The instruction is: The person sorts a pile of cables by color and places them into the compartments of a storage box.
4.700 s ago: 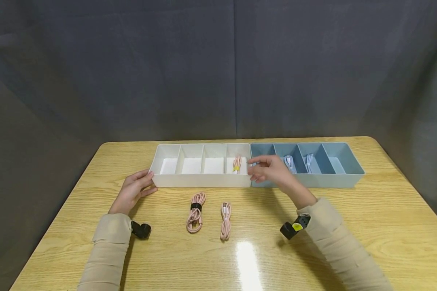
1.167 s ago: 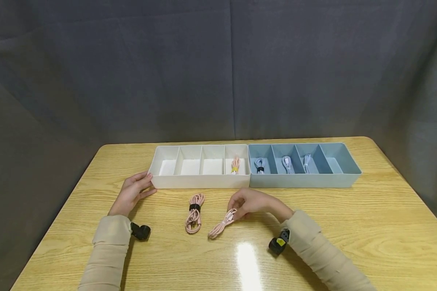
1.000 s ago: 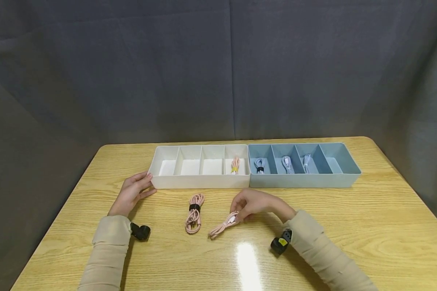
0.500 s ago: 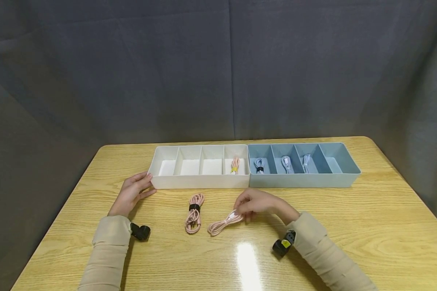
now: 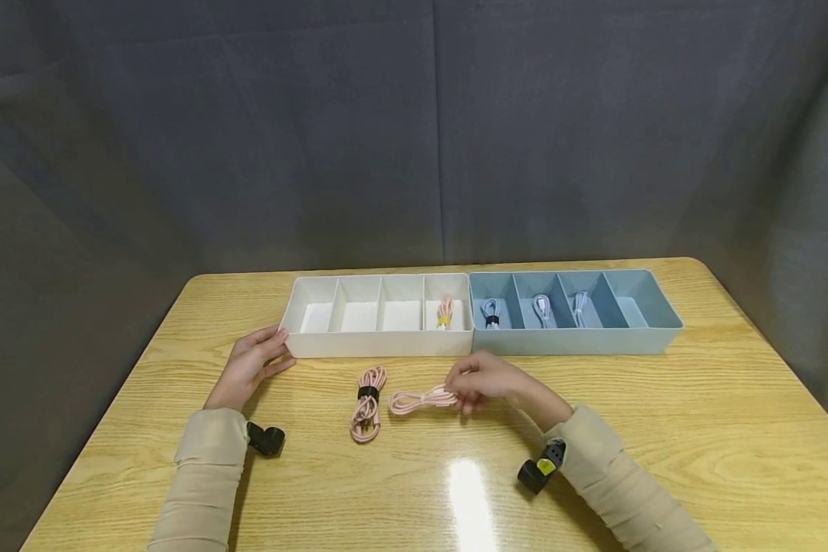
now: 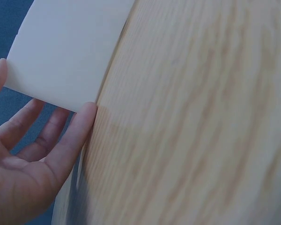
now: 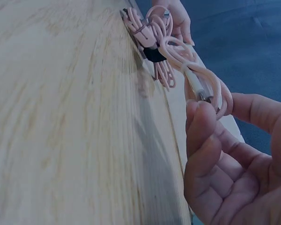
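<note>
In my right hand [image 5: 486, 381] I pinch one end of a coiled pink charging cable [image 5: 414, 401], between thumb and fingers. In the right wrist view the cable [image 7: 196, 77] hangs lengthwise out from the fingertips, its metal plug showing near them. Just left of it on the table lies a thicker coiled pink cable [image 5: 369, 414] bound with a black strap. My left hand [image 5: 251, 364] touches the left end of the white divided box [image 5: 379, 345]; in the left wrist view its fingers extend along the box's end wall [image 6: 70, 61].
A blue-grey divided box [image 5: 573, 343] adjoins the white one on the right, with coiled light-blue cables in three compartments. The white box's rightmost compartment holds a pink cable [image 5: 445, 310] with a yellow tie. Both stand at the back of a wooden table [image 5: 359, 498]; a dark curtain [image 5: 386, 138] hangs behind.
My right hand has come down from beside the boxes and gripped the pink charging cable. The cable has been raised and swung round to lie almost level. The left hand has stayed put.
</note>
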### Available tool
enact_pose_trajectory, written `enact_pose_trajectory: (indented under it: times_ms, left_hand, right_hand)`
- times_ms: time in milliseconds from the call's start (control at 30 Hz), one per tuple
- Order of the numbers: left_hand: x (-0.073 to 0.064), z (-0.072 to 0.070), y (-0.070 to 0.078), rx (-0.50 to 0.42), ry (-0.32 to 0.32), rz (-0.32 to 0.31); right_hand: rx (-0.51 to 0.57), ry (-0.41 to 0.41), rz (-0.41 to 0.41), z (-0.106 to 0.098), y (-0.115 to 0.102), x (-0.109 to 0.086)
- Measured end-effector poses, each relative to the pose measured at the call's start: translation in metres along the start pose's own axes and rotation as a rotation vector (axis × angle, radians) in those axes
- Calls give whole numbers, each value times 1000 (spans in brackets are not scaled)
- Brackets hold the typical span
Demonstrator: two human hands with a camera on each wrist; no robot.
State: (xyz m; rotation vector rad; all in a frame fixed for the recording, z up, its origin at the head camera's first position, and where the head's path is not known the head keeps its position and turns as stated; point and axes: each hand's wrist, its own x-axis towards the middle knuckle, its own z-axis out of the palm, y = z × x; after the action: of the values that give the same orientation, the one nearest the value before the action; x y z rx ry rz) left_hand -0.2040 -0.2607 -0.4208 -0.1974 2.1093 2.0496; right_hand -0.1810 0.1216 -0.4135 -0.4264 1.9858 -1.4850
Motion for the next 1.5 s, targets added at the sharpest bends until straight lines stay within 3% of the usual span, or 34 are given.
enact_pose_trajectory:
  times_ms: [767,1200,1500]
  left_hand:
    - [1,0,2,-25,-4,-10]
    - [0,0,1,-21,4,-7]
    - [-1,0,0,-14,4,-1]
  right_hand:
    - [335,163,-21,6,-10,-2]
    - [457,241,-48,16,-23,5]
    - [466,293,-61,17,-33,12]
